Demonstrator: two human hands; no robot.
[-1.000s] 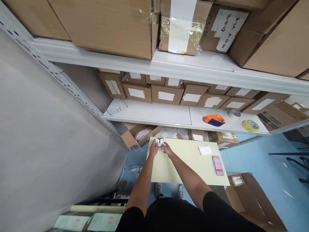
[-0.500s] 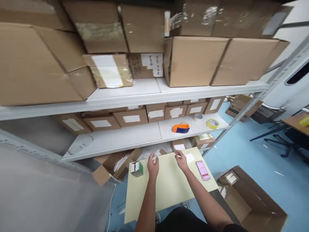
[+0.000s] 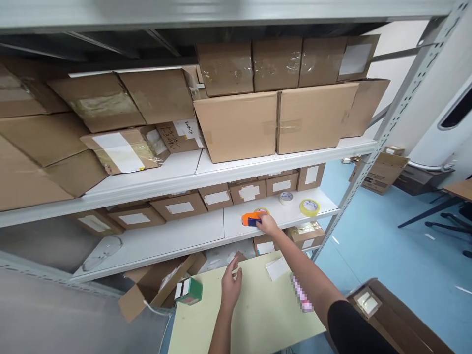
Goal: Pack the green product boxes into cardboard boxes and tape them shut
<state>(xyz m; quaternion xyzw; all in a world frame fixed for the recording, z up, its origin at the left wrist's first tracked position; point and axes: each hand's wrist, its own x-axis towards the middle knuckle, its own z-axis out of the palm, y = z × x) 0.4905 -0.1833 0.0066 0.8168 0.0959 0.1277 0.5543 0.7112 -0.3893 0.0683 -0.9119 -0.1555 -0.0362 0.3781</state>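
Head view, right hand (image 3: 267, 224) clasping orange dispenser (image 3: 250, 218) near shelf edge (image 3: 218, 243), left hand (image 3: 231, 285) unclenched

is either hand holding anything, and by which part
The right hand grasps the orange-and-blue tape dispenser by its right end; the left hand holds nothing.

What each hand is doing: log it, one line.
right hand: touching orange-blue tool at shelf | left hand: open, empty, over table | green box: on table's left
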